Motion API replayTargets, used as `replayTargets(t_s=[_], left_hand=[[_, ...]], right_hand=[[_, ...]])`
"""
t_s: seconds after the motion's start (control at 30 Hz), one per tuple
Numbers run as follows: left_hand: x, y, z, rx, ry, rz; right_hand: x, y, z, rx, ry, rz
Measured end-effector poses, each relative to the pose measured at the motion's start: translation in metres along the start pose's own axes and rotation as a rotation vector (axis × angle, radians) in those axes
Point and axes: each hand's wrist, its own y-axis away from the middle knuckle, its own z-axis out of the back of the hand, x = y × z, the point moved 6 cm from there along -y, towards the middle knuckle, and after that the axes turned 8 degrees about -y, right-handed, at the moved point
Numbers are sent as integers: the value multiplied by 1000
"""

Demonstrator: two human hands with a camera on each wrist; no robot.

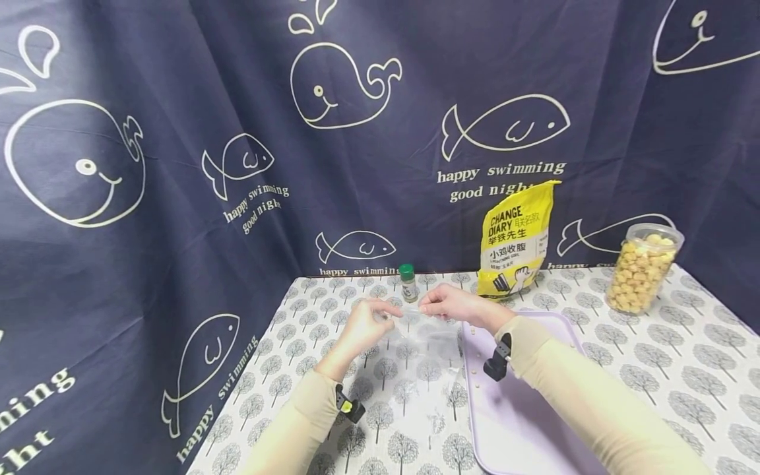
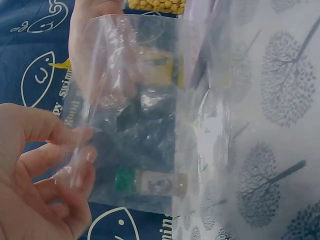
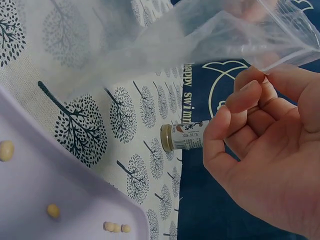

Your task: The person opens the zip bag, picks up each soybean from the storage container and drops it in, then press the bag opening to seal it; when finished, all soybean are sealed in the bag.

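Note:
Between my hands hangs a clear plastic bag (image 2: 145, 115), mouth edge up, its lower part dangling above the patterned cloth. My left hand (image 1: 369, 328) pinches one side of the top edge. My right hand (image 1: 454, 305) pinches the opposite side between thumb and forefinger, with its other fingers curled in the right wrist view. A zip strip (image 3: 295, 52) runs along the bag's edge there. Nothing can be made out inside the bag. Behind it stands a small green-capped bottle (image 1: 408, 284) with a label, seen through the film in the left wrist view.
A pale purple tray (image 1: 505, 422) lies under my right forearm, with several small yellowish beans (image 3: 53, 210) on it. Farther back stand a yellow printed packet (image 1: 516, 244) and, to the right, a clear jar (image 1: 644, 274) of yellow puffed pieces. A dark blue curtain (image 1: 368, 178) hangs behind.

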Motion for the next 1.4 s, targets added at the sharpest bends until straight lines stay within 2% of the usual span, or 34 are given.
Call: replayTargets(t_s=[0.1,0.27,0.47,0.63,0.8,0.97,1.1,1.27,1.4], left_hand=[[3,-1,-1,58,42,25],[2,1,-1,124,163,9],[-2,6,-4,170,171,-19],[-6,7,-6,178,196,-19],[-5,7,-1,153,224,22],[1,9,2,130,269,99],[6,11,5,111,292,163],[6,12,4,95,325,205],[2,10,2,93,344,208]], right_hand=[[0,1,0,1,-27,-15],[-2,1,2,-11,-88,-57],[-11,6,2,-44,-166,-134],[-18,15,10,-81,-283,-160],[-28,31,34,-144,-340,-165],[-41,58,63,-259,-290,-214],[-56,73,74,-324,-159,-243],[-69,73,63,-323,129,-210],[-70,69,49,-303,309,-174]])
